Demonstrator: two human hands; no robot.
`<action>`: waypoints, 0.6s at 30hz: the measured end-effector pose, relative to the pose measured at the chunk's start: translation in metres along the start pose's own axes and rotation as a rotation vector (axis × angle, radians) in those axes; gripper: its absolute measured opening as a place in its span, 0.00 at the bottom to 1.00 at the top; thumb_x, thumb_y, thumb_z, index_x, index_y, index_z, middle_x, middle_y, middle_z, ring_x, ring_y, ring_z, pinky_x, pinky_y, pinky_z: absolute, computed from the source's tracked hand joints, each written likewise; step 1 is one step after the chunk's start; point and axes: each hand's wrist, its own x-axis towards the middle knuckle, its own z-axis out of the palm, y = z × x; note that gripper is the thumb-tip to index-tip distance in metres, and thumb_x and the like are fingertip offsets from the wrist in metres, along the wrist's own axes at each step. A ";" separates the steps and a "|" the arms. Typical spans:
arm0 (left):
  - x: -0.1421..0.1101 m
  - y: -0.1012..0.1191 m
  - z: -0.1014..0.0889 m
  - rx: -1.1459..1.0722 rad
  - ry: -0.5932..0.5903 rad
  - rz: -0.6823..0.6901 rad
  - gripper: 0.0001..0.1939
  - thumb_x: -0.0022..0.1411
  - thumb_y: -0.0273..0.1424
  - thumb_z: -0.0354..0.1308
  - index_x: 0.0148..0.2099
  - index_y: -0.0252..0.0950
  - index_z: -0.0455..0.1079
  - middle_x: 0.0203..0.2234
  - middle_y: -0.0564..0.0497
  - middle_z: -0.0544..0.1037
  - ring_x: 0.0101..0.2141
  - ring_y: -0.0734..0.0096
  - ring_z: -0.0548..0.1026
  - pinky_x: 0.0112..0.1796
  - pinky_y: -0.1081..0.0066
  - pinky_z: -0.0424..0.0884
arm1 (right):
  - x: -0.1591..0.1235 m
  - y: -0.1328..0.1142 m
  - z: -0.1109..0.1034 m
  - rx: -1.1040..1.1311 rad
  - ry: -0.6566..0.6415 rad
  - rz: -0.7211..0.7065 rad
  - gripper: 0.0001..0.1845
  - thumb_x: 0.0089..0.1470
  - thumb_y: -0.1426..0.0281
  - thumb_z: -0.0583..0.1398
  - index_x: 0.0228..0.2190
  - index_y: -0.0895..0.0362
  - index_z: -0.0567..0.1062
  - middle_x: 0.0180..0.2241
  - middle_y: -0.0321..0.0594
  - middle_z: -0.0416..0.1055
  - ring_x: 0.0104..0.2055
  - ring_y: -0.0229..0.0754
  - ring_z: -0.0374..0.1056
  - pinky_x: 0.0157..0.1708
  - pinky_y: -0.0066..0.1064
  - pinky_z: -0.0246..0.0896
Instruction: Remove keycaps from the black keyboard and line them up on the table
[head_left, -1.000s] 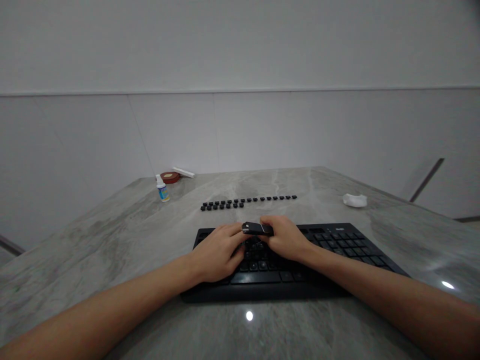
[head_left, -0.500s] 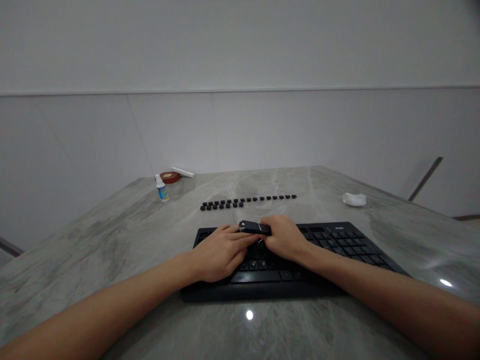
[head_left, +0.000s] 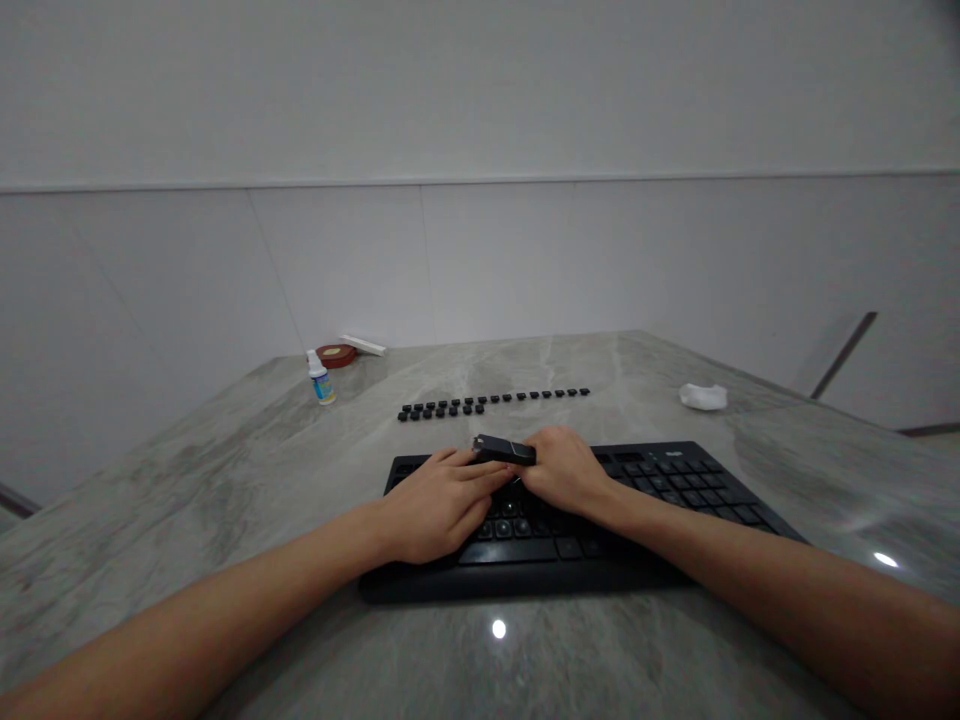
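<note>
A black keyboard [head_left: 517, 552] lies in front of me; round sockets show where keycaps are off near its middle. My right hand [head_left: 566, 470] is closed around a small black tool [head_left: 504, 450] with a metallic end, held over the upper middle of the keyboard. The tool's lower part is hidden by my fingers. Across the keyboard's left side rests my left hand [head_left: 446, 505], palm down with its fingers stretched out, the fingertips reaching to just below the tool. Several loose black keycaps [head_left: 495, 398] stand in two rows behind the keyboard.
On the marble-patterned table [head_left: 300, 480], a small spray bottle [head_left: 321, 380] stands at the back left, beside a reddish-brown box [head_left: 335, 356] and a white flat object [head_left: 364, 345]. A white crumpled wad [head_left: 703, 397] lies at the right. Behind the table rises a pale wall [head_left: 495, 260].
The whole view has shifted slightly. The black tool has tilted a little, its metallic end rising. Both hands stay in nearly the same place on the keyboard.
</note>
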 end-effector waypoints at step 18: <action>0.000 -0.001 0.002 -0.013 0.002 0.005 0.24 0.68 0.28 0.43 0.66 0.41 0.53 0.60 0.51 0.64 0.59 0.60 0.62 0.57 0.56 0.58 | -0.001 0.000 0.001 0.034 0.023 -0.028 0.10 0.40 0.73 0.55 0.15 0.60 0.74 0.16 0.42 0.69 0.18 0.35 0.57 0.20 0.27 0.42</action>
